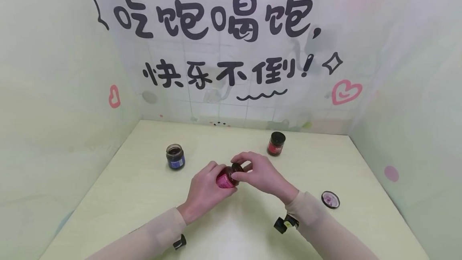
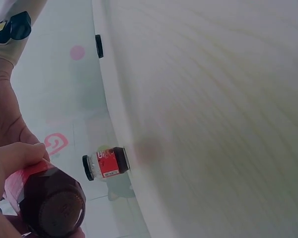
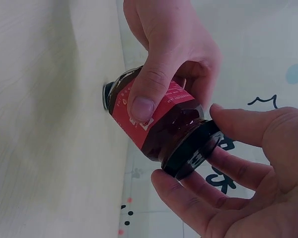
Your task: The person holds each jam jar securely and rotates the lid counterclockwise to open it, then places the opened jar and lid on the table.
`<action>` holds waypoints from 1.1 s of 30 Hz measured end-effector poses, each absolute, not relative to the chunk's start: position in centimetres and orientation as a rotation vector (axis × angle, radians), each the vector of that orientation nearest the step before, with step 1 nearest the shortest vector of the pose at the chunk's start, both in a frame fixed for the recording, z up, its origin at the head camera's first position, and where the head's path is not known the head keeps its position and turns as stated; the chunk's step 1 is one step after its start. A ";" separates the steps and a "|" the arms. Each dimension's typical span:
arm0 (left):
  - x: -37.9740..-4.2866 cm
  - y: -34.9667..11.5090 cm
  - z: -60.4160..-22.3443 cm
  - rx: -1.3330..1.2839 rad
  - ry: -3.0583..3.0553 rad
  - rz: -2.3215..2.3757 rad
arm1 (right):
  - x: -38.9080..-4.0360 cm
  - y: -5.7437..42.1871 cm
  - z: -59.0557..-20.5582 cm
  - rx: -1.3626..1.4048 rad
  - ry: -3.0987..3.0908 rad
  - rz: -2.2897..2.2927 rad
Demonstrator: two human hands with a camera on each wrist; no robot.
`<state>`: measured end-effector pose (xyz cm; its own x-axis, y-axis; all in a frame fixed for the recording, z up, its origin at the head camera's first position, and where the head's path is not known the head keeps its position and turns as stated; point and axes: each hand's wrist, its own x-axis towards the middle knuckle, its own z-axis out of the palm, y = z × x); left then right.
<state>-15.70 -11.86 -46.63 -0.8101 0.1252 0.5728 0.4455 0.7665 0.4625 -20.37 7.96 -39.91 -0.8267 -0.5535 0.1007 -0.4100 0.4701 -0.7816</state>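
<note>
Uncovered jar (image 1: 175,160): stands upright at about ten o'clock from the held jar; blue label, dark contents, no lid on its mouth. Neither hand touches it.

Left hand (image 1: 206,184): wrapped round the body of the held jar, fingers on one side and thumb on the other; grip judged firm, as the only support seen under the load.

Held jar (image 1: 224,180): between the two hands, tilted, its top pointing toward about two o'clock; reddish-pink label, dark contents. The left wrist view shows its base apart from the table (image 2: 213,119).

Black lid (image 3: 191,151): sits over the mouth of the held jar. Whether the thread is engaged cannot be told.

Right hand (image 1: 265,174): thumb and fingertips pinch the rim of the black lid from opposite sides; palm clear of the jar.

Capped jar (image 1: 276,144): upright at two o'clock from the held jar, red label, dark lid in place; near the right hand but apart from it.

Loose lid (image 1: 330,199): lies inner face up at about three o'clock, with pale, purplish marks inside.

Step in hand: judged to be work on the black lid; loosening or tightening cannot be determined.

Next move: a twist would call for a steady left hold and an even pinch, keeping the lid square to the mouth.
</note>
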 end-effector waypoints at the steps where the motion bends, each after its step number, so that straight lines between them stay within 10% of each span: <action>1: -15.7 -11.9 -46.6 -0.426 -2.441 -0.827 | -20.3 8.0 -39.9 -0.834 2.553 -1.286; 33: -15.0 -12.1 -46.9 -0.397 -2.503 -0.903 | -19.9 7.9 -40.9 -0.683 2.535 -1.255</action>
<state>-15.00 -12.08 -46.94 -0.8585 0.1143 0.5000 0.4072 0.7447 0.5289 -19.93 7.91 -40.93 -0.8644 -0.5028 -0.0002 -0.3046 0.5240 -0.7954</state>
